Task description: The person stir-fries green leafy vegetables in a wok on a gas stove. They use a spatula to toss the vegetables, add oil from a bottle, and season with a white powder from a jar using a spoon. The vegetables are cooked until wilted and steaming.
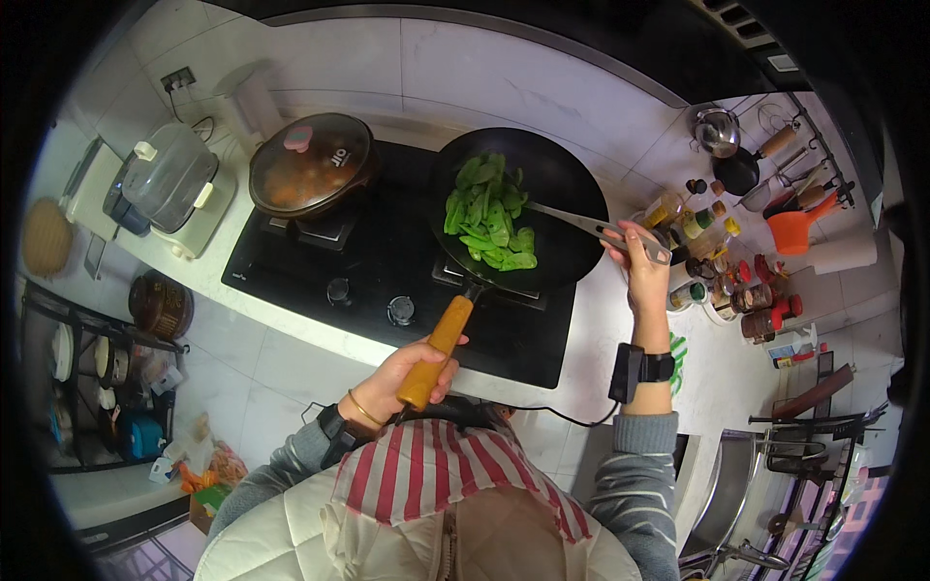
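Note:
My left hand (418, 370) is closed around the yellow-brown wooden handle (438, 348) of a black wok (570, 189), which sits over the right burner. Green leafy vegetables (490, 210) lie in a heap on the wok's left side. In my right hand (641, 265) is a metal spatula (581, 219); its far end meets the leaves and its working edge is hidden there. Left of the wok, a pot with a glass lid (312, 165) stands on the other burner, with reddish-brown food visible through the fogged lid.
The black glass cooktop (370, 269) is set in a white counter. Bottles and jars (726, 269) crowd the right side, near an orange ladle (792, 225) and hanging pans. A steamer-like appliance (174, 178) stands left. A sink (723, 494) lies lower right.

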The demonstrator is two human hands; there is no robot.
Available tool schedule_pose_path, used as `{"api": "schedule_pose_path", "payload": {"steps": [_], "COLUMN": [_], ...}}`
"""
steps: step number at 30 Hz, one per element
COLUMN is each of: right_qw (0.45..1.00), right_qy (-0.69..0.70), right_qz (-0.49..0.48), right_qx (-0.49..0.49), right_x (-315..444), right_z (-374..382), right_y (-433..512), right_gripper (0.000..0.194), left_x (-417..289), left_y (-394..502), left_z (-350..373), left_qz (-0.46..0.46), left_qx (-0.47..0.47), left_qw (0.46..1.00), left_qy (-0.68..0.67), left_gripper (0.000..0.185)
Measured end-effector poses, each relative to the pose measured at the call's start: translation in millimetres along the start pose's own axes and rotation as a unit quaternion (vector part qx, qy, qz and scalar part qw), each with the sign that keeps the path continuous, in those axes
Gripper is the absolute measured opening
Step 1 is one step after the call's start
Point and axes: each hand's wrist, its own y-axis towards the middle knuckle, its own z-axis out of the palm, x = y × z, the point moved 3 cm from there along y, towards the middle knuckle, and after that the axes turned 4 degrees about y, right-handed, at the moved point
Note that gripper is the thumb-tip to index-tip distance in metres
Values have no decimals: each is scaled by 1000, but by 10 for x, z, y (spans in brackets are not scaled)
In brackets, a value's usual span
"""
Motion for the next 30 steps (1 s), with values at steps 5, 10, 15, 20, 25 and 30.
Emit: {"api": "schedule_pose_path", "payload": {"steps": [5, 10, 15, 20, 25, 30], "right_qw": [834, 750, 737, 729, 768, 937], "right_qy": [-382, -448, -453, -461, -434, -283], "right_qz": [-313, -372, -352, -374, -439, -202], "right_qx": [245, 312, 358, 340, 172, -49], "right_x": [854, 1438, 1581, 907, 716, 943], "right_z": [603, 776, 846, 1173, 918, 77], "right_y": [-600, -1147, -1316, -1193, -797, -553], "right_gripper": [15, 22, 27, 22, 12, 14], "left_x": [2, 3, 5, 8, -15, -18], "left_y": [-6, 0, 9, -9, -9, -4], "left_z": [0, -27, -50, -42, -34, -37], "left_qz": [-4, -3, -3, -7, -4, -4], "left_qx": [2, 18, 21, 10, 13, 22], "left_qw": [1000, 1000, 1000, 1000, 1000, 1000], "left_qy": [-5, -15, -10, -8, -6, -9], "left_gripper": [45, 44, 43, 43, 42, 44]}}
